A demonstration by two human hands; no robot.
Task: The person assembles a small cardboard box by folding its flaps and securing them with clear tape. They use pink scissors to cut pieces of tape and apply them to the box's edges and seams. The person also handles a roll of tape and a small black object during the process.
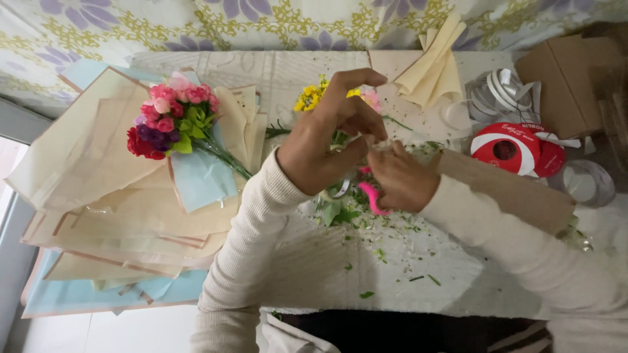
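looking down from above at two hands working close together over the middle of a white bench (392, 268) scattered with green leaf scraps. the left hand (330, 134) is partly curled, its thumb and forefinger pinched toward the other hand, with the remaining fingers arched upward. the right hand (399, 176) is closed loosely, fingertips meeting the left hand's thumb; something small and pale sits between them, too small to make out. just below the hands lie pink-handled scissors (371, 196), and behind the left hand a loose cluster of yellow flowers (313, 97) with green stems lies on the bench. both arms wear cream ribbed sleeves.

to the left, well apart from the hands, a small bouquet of pink, red and purple flowers (169, 121) rests on a pile of cream and light blue wrapping paper (111, 209). at the far side are folded cream sheets (435, 62). to the right sit a red ribbon spool (513, 149), a roll of white ribbon (504, 91), a clear tape roll (589, 183) and a brown cardboard box (569, 78).
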